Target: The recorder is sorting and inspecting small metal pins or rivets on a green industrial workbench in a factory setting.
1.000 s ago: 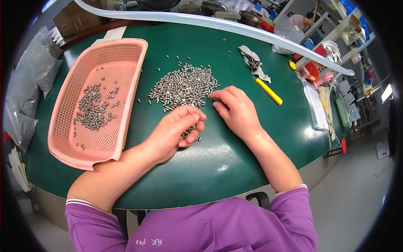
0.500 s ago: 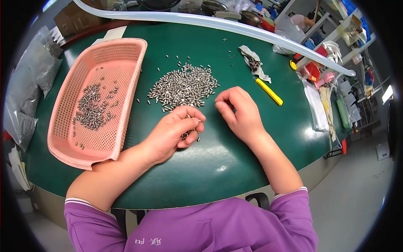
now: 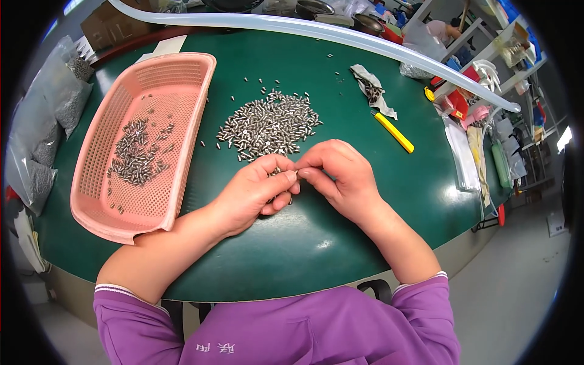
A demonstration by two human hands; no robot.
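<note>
A heap of small, shiny, bullet-shaped metal pieces [image 3: 267, 125] lies on the green tabletop [image 3: 340, 243]. Just in front of it, my left hand [image 3: 252, 188] is curled round several of the same pieces, some showing between its fingers. Its thumb and forefinger press together at the tips. My right hand [image 3: 344, 176] meets those tips with its own thumb and forefinger in a pinch. Whatever sits between the right fingertips is too small and hidden to make out. Left of the heap, a pink perforated plastic basket [image 3: 187, 149] holds more metal pieces, and my left forearm rests by its near corner.
A yellow utility knife [image 3: 394, 132] and a crumpled grey cloth or wrapper [image 3: 372, 91] with dark bits lie at the right. A pale tube [image 3: 340, 31] arches over the far edge. Plastic bags of small parts [image 3: 67, 100] stand at the far left. A person bends near the shelves.
My right hand has come left and nearer, so its pinched fingertips now touch my left fingertips; before, they were apart. My left hand has stayed nearly in place.
</note>
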